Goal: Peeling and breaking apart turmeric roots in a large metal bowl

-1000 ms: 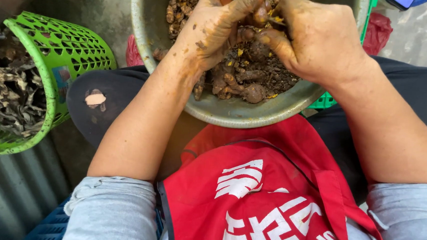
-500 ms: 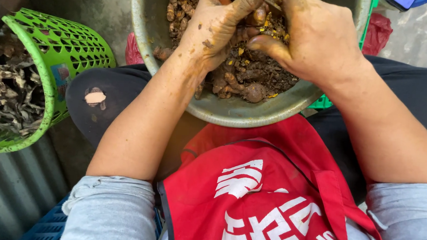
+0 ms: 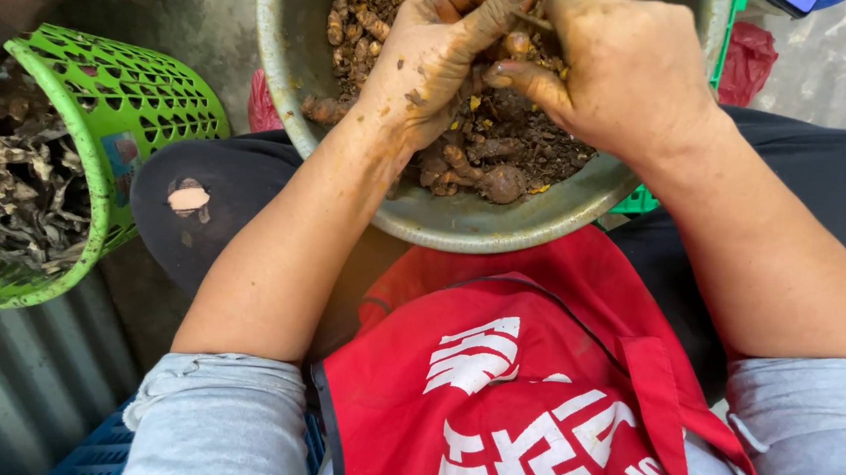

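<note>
A worn metal bowl (image 3: 463, 232) rests on my lap, filled with muddy brown roots (image 3: 492, 168) and soil. Both of my hands are over it, stained yellow-brown. My left hand (image 3: 436, 55) curls its fingers around a small root piece near the bowl's middle. My right hand (image 3: 623, 68) meets it from the right, thumb and fingers pinching the same piece (image 3: 518, 44). The piece itself is mostly hidden between the fingers.
A green plastic mesh basket (image 3: 104, 116) with dry dark peelings stands at my left. A red apron (image 3: 531, 394) covers my lap below the bowl. A red bag (image 3: 748, 57) lies at the upper right on the concrete floor. Corrugated metal sheeting (image 3: 6, 387) lies at the lower left.
Both hands stay together over the bowl, working the same small root; the fingers have shifted slightly. The bowl and basket have not moved.
</note>
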